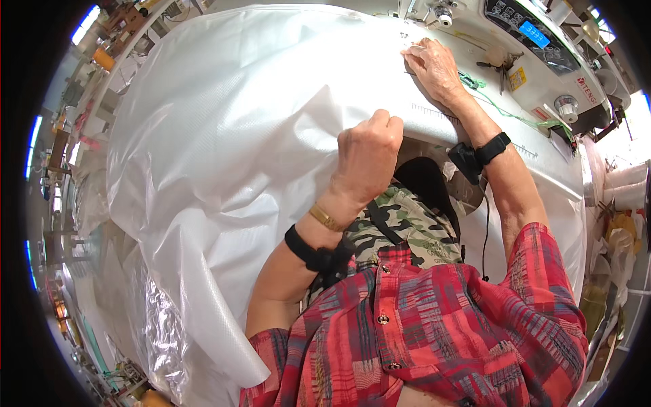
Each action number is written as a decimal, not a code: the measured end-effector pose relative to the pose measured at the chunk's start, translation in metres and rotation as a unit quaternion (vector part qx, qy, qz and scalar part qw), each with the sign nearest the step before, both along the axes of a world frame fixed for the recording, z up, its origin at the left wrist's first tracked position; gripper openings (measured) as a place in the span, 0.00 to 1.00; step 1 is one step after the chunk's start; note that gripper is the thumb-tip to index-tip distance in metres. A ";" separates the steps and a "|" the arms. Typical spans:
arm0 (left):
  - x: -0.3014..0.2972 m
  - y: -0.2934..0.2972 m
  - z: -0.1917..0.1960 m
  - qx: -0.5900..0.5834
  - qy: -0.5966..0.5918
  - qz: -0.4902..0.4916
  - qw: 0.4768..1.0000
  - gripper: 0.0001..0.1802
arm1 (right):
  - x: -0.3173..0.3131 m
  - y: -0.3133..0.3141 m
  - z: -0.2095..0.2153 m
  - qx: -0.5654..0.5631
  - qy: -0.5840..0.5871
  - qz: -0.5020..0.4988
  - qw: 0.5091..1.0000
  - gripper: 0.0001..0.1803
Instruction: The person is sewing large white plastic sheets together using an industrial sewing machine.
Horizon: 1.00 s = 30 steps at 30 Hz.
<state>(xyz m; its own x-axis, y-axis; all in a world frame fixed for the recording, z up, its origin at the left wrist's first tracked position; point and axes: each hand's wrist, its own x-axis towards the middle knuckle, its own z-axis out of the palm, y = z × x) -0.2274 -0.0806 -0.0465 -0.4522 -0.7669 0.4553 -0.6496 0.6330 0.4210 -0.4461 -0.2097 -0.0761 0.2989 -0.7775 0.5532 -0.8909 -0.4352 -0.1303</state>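
A large white, shiny plastic sheet [224, 108] spreads over the table and hangs down in folds toward me. My left hand [369, 154] is closed in a fist on the sheet's near edge, in front of my lap. Farther off and to the right, my right hand [434, 66] has its fingers pinched on the sheet beside the stitching area of a white sewing machine [542, 102]. The fingertips are lost in glare, and the needle cannot be made out clearly.
The machine's control panel [534, 34] and a round knob [566, 107] stand at the far right. Green thread [471, 81] lies behind my right wrist. A printed ruler scale [434, 112] runs along the table edge. The sheet's rolled edge [224, 325] hangs at my left.
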 end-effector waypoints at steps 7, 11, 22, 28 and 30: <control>-0.014 -0.032 -0.001 -0.097 -0.057 -0.010 0.994 0.02 | 0.010 0.007 0.007 0.065 -0.102 -0.002 0.993 0.11; -0.022 -0.052 0.006 -0.107 -0.088 -0.018 0.990 0.01 | 0.016 0.011 0.015 0.065 -0.109 0.006 0.992 0.11; -0.048 -0.124 0.016 -0.056 -0.147 -0.005 0.987 0.07 | 0.027 0.012 0.018 0.027 -0.056 -0.021 0.998 0.10; -0.017 -0.107 0.034 0.018 -0.064 -0.003 0.998 0.13 | 0.036 0.008 0.018 0.045 -0.050 -0.037 0.997 0.11; 0.006 -0.075 0.026 -0.078 -0.006 -0.014 0.997 0.22 | 0.039 0.006 0.018 0.055 -0.033 -0.038 0.997 0.11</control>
<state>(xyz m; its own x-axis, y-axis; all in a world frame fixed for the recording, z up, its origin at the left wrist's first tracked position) -0.2210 -0.1552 -0.0200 -0.4779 -0.6749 0.5623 -0.6354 0.7076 0.3092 -0.4069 -0.2039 -0.0583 0.2019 -0.8539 0.4797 -0.9088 -0.3460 -0.2333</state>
